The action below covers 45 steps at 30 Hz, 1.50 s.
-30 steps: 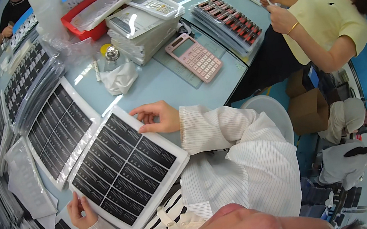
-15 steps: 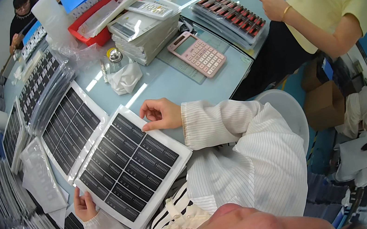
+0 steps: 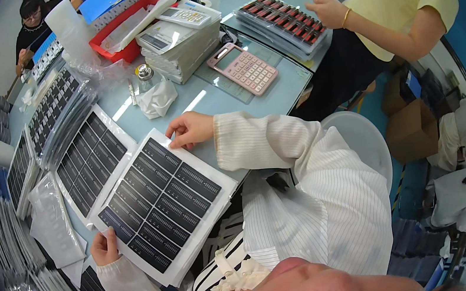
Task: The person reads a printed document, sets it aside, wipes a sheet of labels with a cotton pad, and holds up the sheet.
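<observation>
Black-panelled sheet point(image 3: 155, 207) pinched near two corners; looks a steadying step.
Sheet spans from left grip point(image 3: 104, 248) to right grip point(image 3: 192, 129); shifting it would need both together.

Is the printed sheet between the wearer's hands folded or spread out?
Spread out: the printed sheet shows its whole grid of black panels, left hand and right hand at its edges.

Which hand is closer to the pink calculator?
Right. The right hand is near the upper corner of the black-panelled sheet, below and left of the pink calculator; the left hand is farther down-left, near the sheet's left corner.
</observation>
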{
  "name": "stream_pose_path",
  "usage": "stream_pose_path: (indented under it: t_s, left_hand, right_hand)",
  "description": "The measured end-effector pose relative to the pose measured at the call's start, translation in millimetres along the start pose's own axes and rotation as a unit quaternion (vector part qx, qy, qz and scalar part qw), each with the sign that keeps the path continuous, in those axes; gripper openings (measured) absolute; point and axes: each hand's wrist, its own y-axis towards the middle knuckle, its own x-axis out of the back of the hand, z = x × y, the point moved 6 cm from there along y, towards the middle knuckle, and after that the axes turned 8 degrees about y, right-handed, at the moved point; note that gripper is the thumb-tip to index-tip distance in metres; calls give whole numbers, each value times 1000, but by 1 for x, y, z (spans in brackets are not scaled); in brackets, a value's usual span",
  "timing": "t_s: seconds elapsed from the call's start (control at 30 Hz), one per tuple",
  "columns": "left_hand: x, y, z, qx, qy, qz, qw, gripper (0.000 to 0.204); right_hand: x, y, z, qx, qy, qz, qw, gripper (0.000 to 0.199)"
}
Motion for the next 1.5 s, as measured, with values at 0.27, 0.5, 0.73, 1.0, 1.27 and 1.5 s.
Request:
stream_pose_path:
  t_s: [0.27, 0.5, 0.73, 1.0, 1.27, 1.5]
  left_hand:
    - [-4, 1, -3, 1, -14, 2, 1000, 20]
    - [-5, 3, 0, -1, -76, 0, 997, 20]
    - [-9, 4, -2, 0, -93, -11, 996, 20]
    - [-9, 5, 1, 19, -111, -1, 994, 22]
    - [-8, 4, 2, 18, -109, 8, 994, 21]
    - [-7, 4, 6, 10, -106, 8, 994, 21]
  right_hand:
    - [6, 26, 29, -34, -193, 36, 980, 28]
    - [2, 30, 20, -63, -91, 83, 990, 27]
    - [1, 26, 22, -53, -49, 80, 994, 26]
    - [-1, 24, 22, -63, -26, 95, 993, 22]
    - [-3, 23, 23, -60, -10, 92, 994, 21]
    - [-4, 16, 29, -78, -20, 97, 992, 25]
